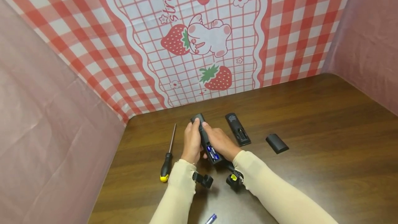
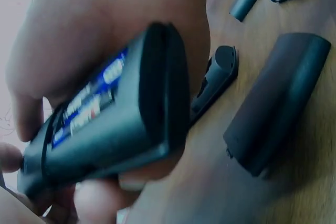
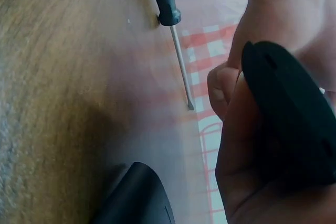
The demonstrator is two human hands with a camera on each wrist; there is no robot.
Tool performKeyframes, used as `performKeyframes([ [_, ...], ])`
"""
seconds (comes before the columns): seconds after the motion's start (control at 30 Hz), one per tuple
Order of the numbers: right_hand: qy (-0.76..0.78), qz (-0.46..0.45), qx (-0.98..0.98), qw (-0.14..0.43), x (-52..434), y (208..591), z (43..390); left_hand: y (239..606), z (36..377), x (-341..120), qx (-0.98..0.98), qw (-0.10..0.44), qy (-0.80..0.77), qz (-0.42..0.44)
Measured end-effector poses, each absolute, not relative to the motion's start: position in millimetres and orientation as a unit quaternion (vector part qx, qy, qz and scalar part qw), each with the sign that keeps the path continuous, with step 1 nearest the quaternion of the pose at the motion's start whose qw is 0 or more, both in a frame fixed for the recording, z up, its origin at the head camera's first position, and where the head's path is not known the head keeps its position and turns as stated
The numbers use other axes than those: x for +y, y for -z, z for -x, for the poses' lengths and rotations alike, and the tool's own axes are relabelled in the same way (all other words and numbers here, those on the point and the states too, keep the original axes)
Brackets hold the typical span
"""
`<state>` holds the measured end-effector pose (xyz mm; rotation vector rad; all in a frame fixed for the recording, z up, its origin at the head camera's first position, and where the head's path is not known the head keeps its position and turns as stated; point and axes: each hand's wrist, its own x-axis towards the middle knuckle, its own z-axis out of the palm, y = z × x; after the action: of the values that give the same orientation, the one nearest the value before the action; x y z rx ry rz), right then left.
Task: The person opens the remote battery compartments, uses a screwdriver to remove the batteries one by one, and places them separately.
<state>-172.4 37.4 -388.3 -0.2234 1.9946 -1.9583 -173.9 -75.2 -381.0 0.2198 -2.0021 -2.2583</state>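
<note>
Both hands hold one black remote (image 1: 206, 140) just above the wooden table (image 1: 311, 113). My left hand (image 1: 191, 140) grips its left side with the thumb on its far end. My right hand (image 1: 220, 141) wraps its right side. The remote's back is open and blue-labelled batteries (image 1: 212, 153) show in the compartment; in the left wrist view the batteries (image 2: 86, 103) sit in the remote (image 2: 136, 129). The right wrist view shows the remote's rounded black end (image 3: 289, 114) between fingers (image 3: 226, 90).
A second black remote (image 1: 237, 129) with an open back lies just right of the hands. A loose black battery cover (image 1: 277, 143) lies further right. A screwdriver (image 1: 167, 155) with a black and yellow handle lies at the left. One loose battery (image 1: 211, 218) lies near the table's front edge.
</note>
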Motion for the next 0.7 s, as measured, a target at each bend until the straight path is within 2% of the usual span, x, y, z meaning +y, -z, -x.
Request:
performKeyframes([
  [0.43,0.708,0.087,0.681,0.167,37,385,176,387,178,-91,-0.679,0.075,0.728,-0.063],
  [0.7,0.717,0.078,0.67,0.177,35,383,179,389,177,-109,-0.669,0.106,0.732,-0.073],
])
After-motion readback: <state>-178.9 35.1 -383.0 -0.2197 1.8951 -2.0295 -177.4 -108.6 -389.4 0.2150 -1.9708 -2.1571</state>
